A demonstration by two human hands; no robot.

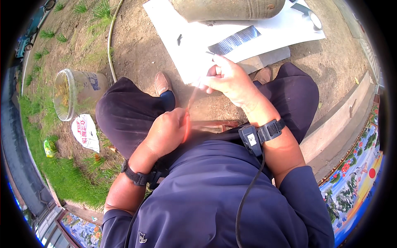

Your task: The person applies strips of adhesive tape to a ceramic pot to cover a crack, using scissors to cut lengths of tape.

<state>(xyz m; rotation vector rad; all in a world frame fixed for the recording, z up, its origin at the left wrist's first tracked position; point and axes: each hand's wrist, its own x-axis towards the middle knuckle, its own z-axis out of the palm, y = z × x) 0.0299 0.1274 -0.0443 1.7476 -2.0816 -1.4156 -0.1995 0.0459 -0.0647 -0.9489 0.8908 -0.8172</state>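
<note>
My left hand is closed round a thin orange-red object in front of my lap. Its upper part is smeared by motion and reaches toward my right hand, so its kind is unclear. My right hand is raised above the near edge of a white sheet, fingers pinched together. A small dark tip shows by its fingertips; what it belongs to is hidden. Just beyond lies a shiny dark woven-looking strip, flat on the sheet. A small black piece rests farther left.
At the sheet's far side stands a large rounded tan object. A roll of tape lies at its right corner. To the left are a clear plastic bucket, a white bag and a hose. A concrete kerb runs along the right.
</note>
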